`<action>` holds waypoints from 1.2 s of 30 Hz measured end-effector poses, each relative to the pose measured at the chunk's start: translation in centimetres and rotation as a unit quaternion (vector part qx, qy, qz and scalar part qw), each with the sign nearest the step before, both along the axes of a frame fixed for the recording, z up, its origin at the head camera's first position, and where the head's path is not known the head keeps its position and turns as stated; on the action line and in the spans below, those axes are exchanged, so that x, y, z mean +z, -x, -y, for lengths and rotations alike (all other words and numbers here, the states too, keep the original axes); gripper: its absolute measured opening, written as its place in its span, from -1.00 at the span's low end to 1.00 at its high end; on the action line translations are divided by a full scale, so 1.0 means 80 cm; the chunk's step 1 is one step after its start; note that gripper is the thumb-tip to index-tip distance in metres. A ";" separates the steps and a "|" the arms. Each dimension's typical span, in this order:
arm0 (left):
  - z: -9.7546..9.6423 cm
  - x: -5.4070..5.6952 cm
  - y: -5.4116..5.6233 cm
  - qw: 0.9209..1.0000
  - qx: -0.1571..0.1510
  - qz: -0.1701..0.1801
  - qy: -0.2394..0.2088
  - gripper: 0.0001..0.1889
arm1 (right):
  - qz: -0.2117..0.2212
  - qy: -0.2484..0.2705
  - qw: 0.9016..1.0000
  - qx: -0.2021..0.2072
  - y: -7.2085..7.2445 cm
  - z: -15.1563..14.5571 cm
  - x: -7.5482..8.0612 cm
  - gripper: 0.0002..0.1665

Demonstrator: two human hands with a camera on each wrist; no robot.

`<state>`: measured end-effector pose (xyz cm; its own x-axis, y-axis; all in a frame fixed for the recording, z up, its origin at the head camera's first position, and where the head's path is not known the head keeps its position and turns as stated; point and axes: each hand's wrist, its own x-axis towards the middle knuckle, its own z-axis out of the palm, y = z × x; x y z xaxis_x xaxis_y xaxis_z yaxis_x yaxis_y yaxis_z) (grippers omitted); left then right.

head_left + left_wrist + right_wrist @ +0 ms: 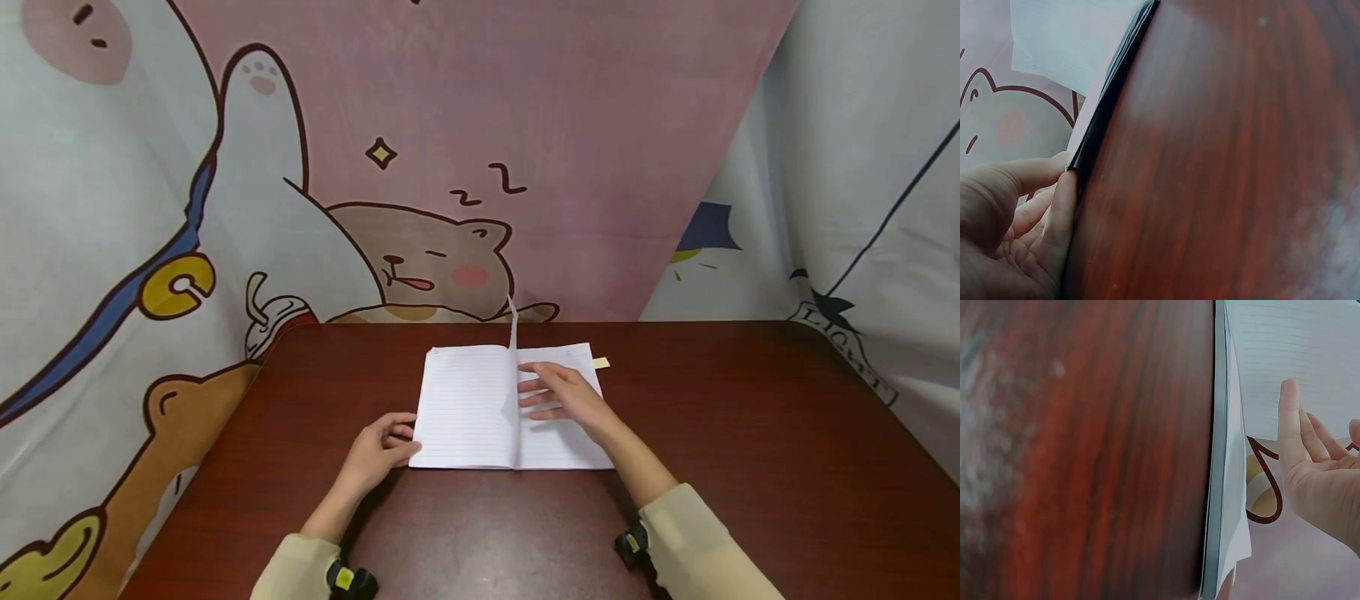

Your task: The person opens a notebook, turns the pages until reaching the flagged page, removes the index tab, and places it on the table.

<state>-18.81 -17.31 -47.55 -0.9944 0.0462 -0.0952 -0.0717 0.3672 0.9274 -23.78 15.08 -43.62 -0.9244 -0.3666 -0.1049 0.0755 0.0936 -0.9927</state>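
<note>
An open notebook (465,408) with white lined pages lies on the table. Near its middle, one page (513,329) stands upright, seen almost edge-on in the head view. My left hand (375,450) pinches the notebook's left edge near the lower corner; the left wrist view shows the thumb on one side and a finger (1062,206) against the dark cover. Over the right half, my right hand (566,396) has its fingers extended towards the standing page. In the right wrist view the fingers (1290,419) are straight before the lined page (1272,356); whether they touch it I cannot tell.
A pale yellow tab (602,363) sticks out from the notebook's right edge. The reddish-brown wooden table (712,400) extends around the notebook. Behind it hangs a cloth (585,167) printed with cartoon animals. Black wrist cameras (352,581) sit at both cuffs.
</note>
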 end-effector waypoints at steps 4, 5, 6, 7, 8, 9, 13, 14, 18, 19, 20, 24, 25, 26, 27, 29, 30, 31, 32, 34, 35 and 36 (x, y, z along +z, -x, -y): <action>0.001 -0.002 0.002 1.000 0.002 0.004 -0.002 -0.58 | 0.001 -0.004 1.000 0.004 0.000 0.003 0.000 -0.36; 0.001 -0.002 0.002 1.000 0.001 0.004 -0.004 -0.58 | 0.000 -0.005 1.000 0.005 0.000 0.003 -0.001 -0.35; 0.001 -0.002 0.002 1.000 0.001 0.005 -0.005 -0.59 | -0.001 -0.007 1.000 0.005 0.000 0.004 -0.001 -0.35; 0.001 -0.003 0.002 1.000 0.000 0.005 -0.006 -0.60 | -0.003 -0.010 1.000 0.006 0.000 0.004 -0.002 -0.35; 0.001 -0.003 0.002 1.000 0.000 0.005 -0.008 -0.61 | -0.005 -0.012 1.000 0.007 0.000 0.005 -0.002 -0.35; 0.001 -0.002 0.002 1.000 -0.001 0.004 -0.008 -0.62 | -0.006 -0.014 1.000 0.007 0.000 0.005 -0.003 -0.35; 0.000 -0.002 0.001 1.000 0.002 0.000 -0.011 -0.68 | -0.006 -0.020 1.000 0.011 0.000 0.008 -0.004 -0.35; 0.000 -0.002 0.001 1.000 0.004 0.000 -0.013 -0.69 | -0.005 -0.021 1.000 0.011 0.000 0.009 -0.005 -0.35; 0.000 -0.003 0.001 1.000 0.009 0.001 -0.027 -0.68 | -0.009 -0.029 0.999 0.022 0.001 0.012 -0.008 -0.38; -0.001 -0.003 0.001 0.999 0.010 0.001 -0.031 -0.68 | -0.012 -0.032 0.999 0.027 0.001 0.012 -0.009 -0.38; -0.001 -0.003 0.002 0.999 0.011 0.002 -0.034 -0.67 | -0.011 -0.034 0.999 0.029 0.001 0.013 -0.010 -0.39; -0.003 -0.001 0.001 0.999 0.018 0.009 -0.049 -0.62 | -0.013 -0.044 0.998 0.039 0.001 0.015 -0.010 -0.41; -0.003 -0.001 0.001 0.999 0.019 0.010 -0.050 -0.61 | -0.012 -0.045 0.998 0.042 0.000 0.015 -0.009 -0.41; -0.003 0.000 0.002 0.998 0.019 0.012 -0.051 -0.60 | -0.011 -0.047 0.998 0.044 0.000 0.016 -0.009 -0.42; -0.004 0.001 0.001 0.998 0.020 0.014 -0.052 -0.59 | -0.010 -0.048 0.998 0.047 0.000 0.017 -0.009 -0.42; -0.004 0.002 0.000 0.998 0.021 0.015 -0.052 -0.59 | -0.009 -0.050 0.997 0.052 -0.001 0.018 -0.009 -0.42; -0.004 0.002 0.000 0.998 0.021 0.016 -0.049 -0.60 | -0.009 -0.050 0.997 0.056 -0.001 0.018 -0.009 -0.43; -0.003 0.003 0.000 0.999 0.021 0.015 -0.045 -0.61 | -0.011 -0.051 0.997 0.060 -0.002 0.018 -0.009 -0.42; -0.003 0.003 0.000 0.999 0.020 0.015 -0.041 -0.62 | -0.012 -0.051 0.997 0.063 -0.002 0.019 -0.009 -0.42; -0.002 0.002 -0.001 0.999 0.017 0.012 -0.032 -0.62 | -0.014 -0.053 0.996 0.067 -0.003 0.020 -0.009 -0.43; -0.002 0.001 -0.001 0.999 0.013 0.010 -0.029 -0.62 | -0.016 -0.054 0.996 0.069 -0.003 0.020 -0.009 -0.43; -0.002 0.001 -0.001 0.999 0.013 0.010 -0.028 -0.61 | -0.018 -0.055 0.996 0.071 -0.003 0.020 -0.009 -0.43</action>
<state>-18.72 -17.16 -47.50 -0.9931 0.0260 -0.1140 -0.1003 0.3120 0.9448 -23.51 13.48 -44.30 -0.8679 -0.4822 -0.1194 0.0188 0.2084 -0.9779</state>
